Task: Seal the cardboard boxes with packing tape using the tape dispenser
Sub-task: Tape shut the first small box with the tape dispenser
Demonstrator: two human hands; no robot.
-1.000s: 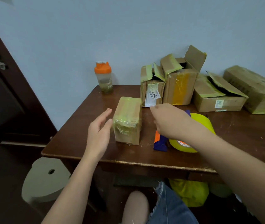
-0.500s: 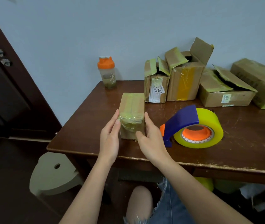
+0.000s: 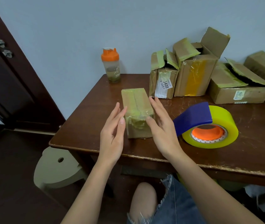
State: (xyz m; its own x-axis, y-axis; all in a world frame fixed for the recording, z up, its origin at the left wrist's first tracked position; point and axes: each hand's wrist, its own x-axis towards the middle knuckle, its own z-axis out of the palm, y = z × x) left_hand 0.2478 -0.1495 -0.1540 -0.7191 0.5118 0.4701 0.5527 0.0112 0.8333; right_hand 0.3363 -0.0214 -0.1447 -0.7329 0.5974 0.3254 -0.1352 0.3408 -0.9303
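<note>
Two flat hands point(image 3: 138, 126) flanking taped box point(image 3: 135, 109), near table point(image 3: 86, 126) front edge.

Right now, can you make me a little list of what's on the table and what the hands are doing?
taped box: small box lying between the hands
left hand: open, beside the box
right hand: open, on the box's other side
tape dispenser: resting on the table, untouched
open boxes: along the wall
bottle: upright at the far corner
</note>
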